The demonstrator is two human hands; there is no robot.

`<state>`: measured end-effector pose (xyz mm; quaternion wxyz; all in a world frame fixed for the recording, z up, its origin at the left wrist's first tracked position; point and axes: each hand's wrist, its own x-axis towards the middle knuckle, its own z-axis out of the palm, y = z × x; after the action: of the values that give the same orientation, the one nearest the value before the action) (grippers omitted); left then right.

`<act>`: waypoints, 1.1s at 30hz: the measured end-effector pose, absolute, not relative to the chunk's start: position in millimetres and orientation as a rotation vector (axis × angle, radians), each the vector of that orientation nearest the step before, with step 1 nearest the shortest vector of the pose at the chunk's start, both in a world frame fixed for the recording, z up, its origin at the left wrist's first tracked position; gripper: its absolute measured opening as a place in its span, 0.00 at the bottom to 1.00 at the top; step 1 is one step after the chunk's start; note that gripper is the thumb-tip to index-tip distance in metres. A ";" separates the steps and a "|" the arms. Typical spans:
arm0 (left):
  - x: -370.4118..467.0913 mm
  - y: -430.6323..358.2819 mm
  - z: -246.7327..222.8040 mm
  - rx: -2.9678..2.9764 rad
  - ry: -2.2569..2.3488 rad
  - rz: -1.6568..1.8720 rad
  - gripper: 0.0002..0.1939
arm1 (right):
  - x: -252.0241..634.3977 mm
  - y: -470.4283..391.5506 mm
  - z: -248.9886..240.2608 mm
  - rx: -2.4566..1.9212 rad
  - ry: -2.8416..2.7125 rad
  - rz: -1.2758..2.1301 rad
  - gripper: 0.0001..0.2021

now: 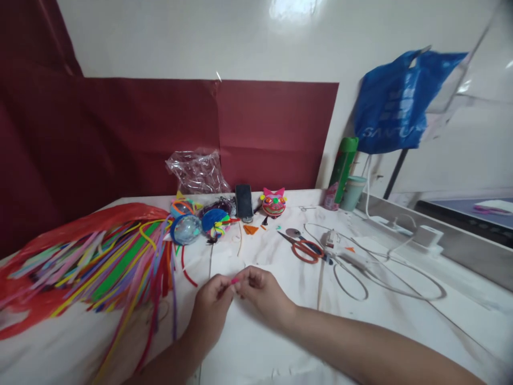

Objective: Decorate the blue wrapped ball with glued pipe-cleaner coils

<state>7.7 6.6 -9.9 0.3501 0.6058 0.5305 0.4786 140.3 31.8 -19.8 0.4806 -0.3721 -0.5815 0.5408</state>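
My left hand (214,302) and my right hand (264,294) meet above the white marbled table. Between their fingertips they pinch a small bright pink piece (234,280); its kind is hard to tell because the fingers cover most of it. Fuzzy craft stems (124,267) in many colours lie in a heap to the left of my hands. Beyond my hands stands a small pink lion-like head figure (273,203) with round eyes. Orange-handled scissors (306,250) lie to the right with their blades apart. Small orange scraps (250,230) are on the table behind my hands.
A red plastic bag (100,214) lies under the stems. Round tubs (186,229), a phone (243,202) and clear plastic wrap (198,171) are at the back. White cables (401,289) loop on the right, near a green spray can (343,166) and a cup (352,192).
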 end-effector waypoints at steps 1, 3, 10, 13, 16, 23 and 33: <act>8.2 6.6 -9.8 1.575 1.374 1.237 0.09 | 140.8 31.6 -20.7 -0.913 -1.403 1.328 0.11; 9.0 7.1 -9.9 1.595 1.374 1.213 0.10 | 143.8 31.3 -22.8 -0.919 -1.419 1.322 0.12; 2.0 10.6 -8.9 1.848 1.404 1.087 0.07 | 160.8 31.3 -20.8 -0.965 -1.688 1.144 0.08; -1.6 10.7 -8.7 2.026 1.382 1.018 0.08 | 165.8 29.1 -13.0 -1.009 -1.904 0.894 0.05; -2.9 9.9 -10.8 2.177 1.359 0.952 0.08 | 170.0 26.2 -5.7 -0.969 -2.123 0.701 0.07; -2.0 7.7 -7.4 2.231 1.315 0.936 0.07 | 170.2 24.0 -3.3 -0.941 -2.149 0.849 0.06; 5.6 0.1 -1.0 1.958 1.394 1.153 0.07 | 156.5 16.2 -2.7 -0.906 -1.489 1.448 0.20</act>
<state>5.6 0.1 -1.0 0.2358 0.7137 0.5083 0.4203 156.5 16.2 -2.7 0.4241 -0.3623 -0.5951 0.5786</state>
